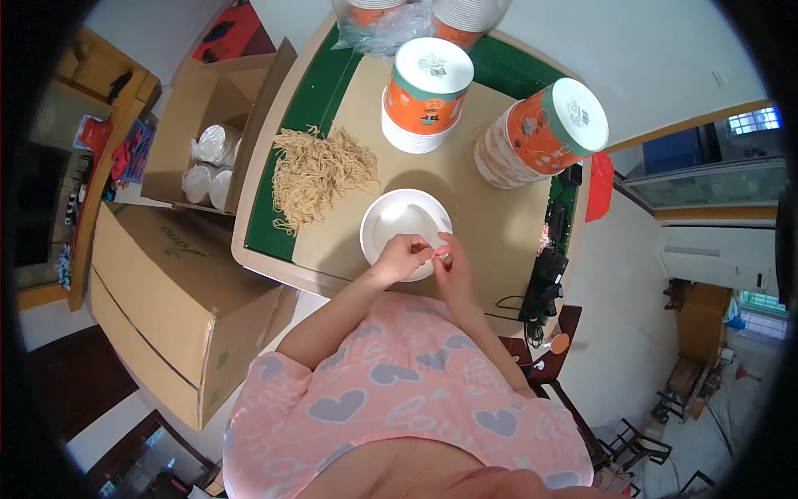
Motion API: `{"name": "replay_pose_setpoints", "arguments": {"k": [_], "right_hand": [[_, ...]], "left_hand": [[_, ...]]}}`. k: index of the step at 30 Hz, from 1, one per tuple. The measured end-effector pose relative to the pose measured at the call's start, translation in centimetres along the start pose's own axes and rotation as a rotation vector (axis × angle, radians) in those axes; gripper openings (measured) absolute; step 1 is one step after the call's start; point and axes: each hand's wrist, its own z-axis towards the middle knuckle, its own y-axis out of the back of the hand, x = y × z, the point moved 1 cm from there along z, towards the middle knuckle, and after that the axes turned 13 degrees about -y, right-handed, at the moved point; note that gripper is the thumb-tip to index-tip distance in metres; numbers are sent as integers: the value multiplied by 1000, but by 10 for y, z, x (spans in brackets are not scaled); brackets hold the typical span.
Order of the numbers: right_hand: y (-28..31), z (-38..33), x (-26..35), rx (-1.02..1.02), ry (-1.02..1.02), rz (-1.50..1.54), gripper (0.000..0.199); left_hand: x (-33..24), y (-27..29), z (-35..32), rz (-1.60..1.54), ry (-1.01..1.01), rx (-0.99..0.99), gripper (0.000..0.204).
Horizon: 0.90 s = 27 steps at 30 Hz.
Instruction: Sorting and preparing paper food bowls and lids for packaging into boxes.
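Pink short-sleeved shirt with grey heart shapes (399, 399) fills the lower middle, closest to the camera, and both bare forearms go up from it to the desk (490, 224).

On the far left, a big closed brown cardboard box (166, 299) stands on the floor, and behind it an open cardboard box (220, 125) contains stacks of white cups wrapped in clear plastic (212, 162). On the left part of the desk lies a loose heap of pale dry noodles (320, 175), partly on the green border.

Next to the noodles, near the front edge of the desk, stands a round white paper bowl (399, 220). The left hand (401, 256) is over the near rim of this bowl, with its grip closed, fingers pinched together on something too small to recognise. The right hand (453, 266) is just beside it, also with a closed grip, and the fingertips of both hands meet.

Behind the bowl stands a stack of orange and white paper bowls (424, 91), upside down. To the right, a second, tilted stack of the same bowls (540, 133) leans. At the right edge of the desk hangs a black device with cables (544, 274).
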Motion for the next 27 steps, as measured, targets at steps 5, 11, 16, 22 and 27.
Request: {"name": "replay_pose_setpoints", "arguments": {"k": [5,11,16,22,27], "right_hand": [[-2,10,-15,-47,86,-22,34],[-3,11,-26,-51,30,150,29],[-7,12,-42,-78,-3,273,20],[1,7,-49,-30,-71,476,11],[8,-4,-47,-119,4,306,6]], "left_hand": [[4,-4,-2,8,-83,-8,16],[0,-4,9,-238,90,-46,19],[1,0,13,-842,432,-65,11],[-5,0,12,-546,429,80,16],[8,1,11,-337,385,150,23]]}}
